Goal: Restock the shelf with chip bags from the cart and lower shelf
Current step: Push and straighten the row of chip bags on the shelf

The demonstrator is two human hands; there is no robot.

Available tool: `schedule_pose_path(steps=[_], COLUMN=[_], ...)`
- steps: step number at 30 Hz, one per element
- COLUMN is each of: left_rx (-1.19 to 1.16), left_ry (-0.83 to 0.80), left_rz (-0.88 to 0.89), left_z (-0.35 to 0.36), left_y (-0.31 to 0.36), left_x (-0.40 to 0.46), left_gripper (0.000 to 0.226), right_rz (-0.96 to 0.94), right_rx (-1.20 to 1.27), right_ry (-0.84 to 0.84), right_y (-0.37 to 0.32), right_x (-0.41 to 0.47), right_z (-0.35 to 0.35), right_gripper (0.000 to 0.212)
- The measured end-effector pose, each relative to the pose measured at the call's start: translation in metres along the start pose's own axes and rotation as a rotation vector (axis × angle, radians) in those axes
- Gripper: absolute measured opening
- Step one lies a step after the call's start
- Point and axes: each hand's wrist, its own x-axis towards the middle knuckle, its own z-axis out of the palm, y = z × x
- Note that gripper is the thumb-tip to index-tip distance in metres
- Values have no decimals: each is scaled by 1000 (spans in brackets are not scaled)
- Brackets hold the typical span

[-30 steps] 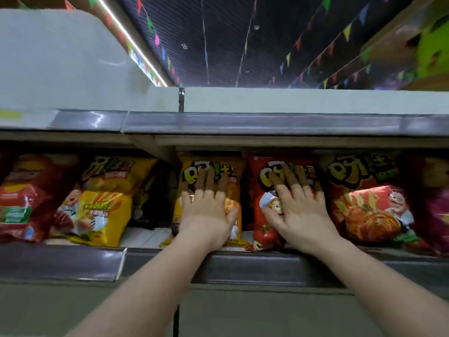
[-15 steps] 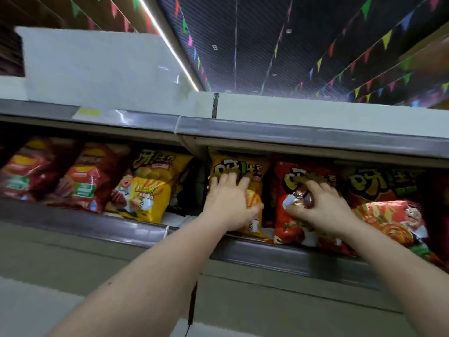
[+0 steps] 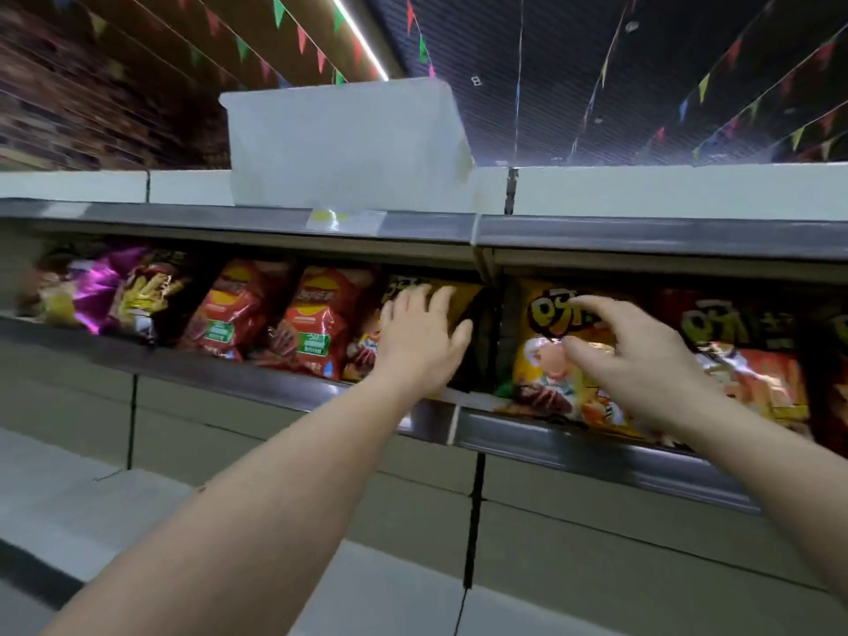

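Note:
Chip bags stand in a row on the upper shelf [image 3: 573,445]. My left hand [image 3: 420,342] lies with straight fingers on a yellow chip bag [image 3: 465,293] just left of the shelf divider, thumb on the bag's right edge. My right hand [image 3: 638,364] hovers at a second yellow chip bag [image 3: 541,316] right of the divider; its fingers are spread and bent, with thumb and forefinger apart and nothing pinched. Two red chip bags [image 3: 316,323] stand left of my left hand. An orange-red bag [image 3: 761,378] stands right of my right hand.
A purple bag [image 3: 98,286] and a dark bag with yellow sticks [image 3: 147,286] sit at the shelf's far left. A white box [image 3: 344,144] stands on the top shelf above. A dark gap [image 3: 486,342] separates the two yellow bags. Grey panels run below the shelf rail.
The view has swung left. My left hand moved from the middle yellow bag to the yellow bag left of the divider. My right hand left the red bag and reached the middle yellow bag.

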Motion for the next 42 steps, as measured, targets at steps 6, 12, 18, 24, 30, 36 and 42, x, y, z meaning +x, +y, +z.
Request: schedule_pose_path(steps=[6,12,18,24,30,36,42], left_rx=[-80,-376,-709,-947,-959,-748,-652], left_ry=[35,-129,-257,-354,-456,-295,-117], left_rz=[-180,-366,-541,-653,-634,-599,-398], left_z=[-30,-32,0,22,38,18,-6], left_y=[-120,-205,-214,-231,-212,-205,-209], left_x=[15,47,87,101,95,84,55], left_gripper=[56,64,63,66,60,78,69], right_rz=[197,689,962,1000,909,857,382], right_rx=[155,420,600,668,599,498,-162], right_ry=[-97,70,214,176,-62,-4,164], right_y=[-72,-98,-96,-87,-78,-84,-132], right_x=[39,98,135,140,142,131,102], right_z=[78,148,174,180,192,186,187], right_gripper=[50,59,60,54,50,43,60])
